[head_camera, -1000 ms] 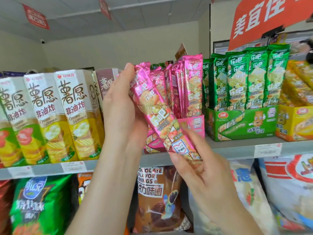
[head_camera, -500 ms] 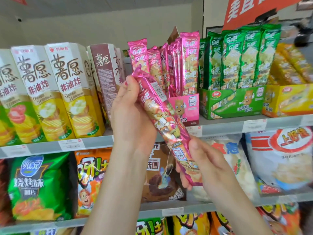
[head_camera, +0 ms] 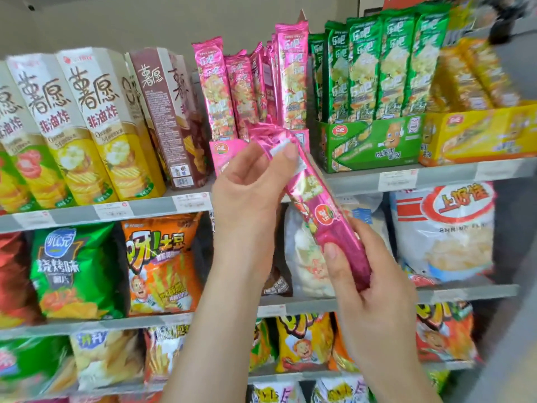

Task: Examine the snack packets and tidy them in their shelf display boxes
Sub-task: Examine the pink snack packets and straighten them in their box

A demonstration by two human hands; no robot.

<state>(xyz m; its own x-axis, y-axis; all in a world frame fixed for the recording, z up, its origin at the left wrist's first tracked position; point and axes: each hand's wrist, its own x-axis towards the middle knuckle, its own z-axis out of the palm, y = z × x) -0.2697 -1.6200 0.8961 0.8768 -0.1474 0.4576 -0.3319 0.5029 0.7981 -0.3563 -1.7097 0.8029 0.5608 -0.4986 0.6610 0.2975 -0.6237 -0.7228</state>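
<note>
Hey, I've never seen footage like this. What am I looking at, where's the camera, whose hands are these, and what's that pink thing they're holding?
No machine here: these are a person's two bare hands, filmed by one wide-angle camera worn on the head, looking forward and down at a shop shelf. The left hand pinches the upper end of a long shiny pink foil snack packet, and the right hand grips its lower end, so it slants between them. Behind, on the grey shelf, matching pink packets stand upright in a pink cardboard display box. To its right sits a green cardboard display box of green packets; to its left stand tall yellow-and-white snack cartons. Bagged snacks sit on the shelves below.
</note>
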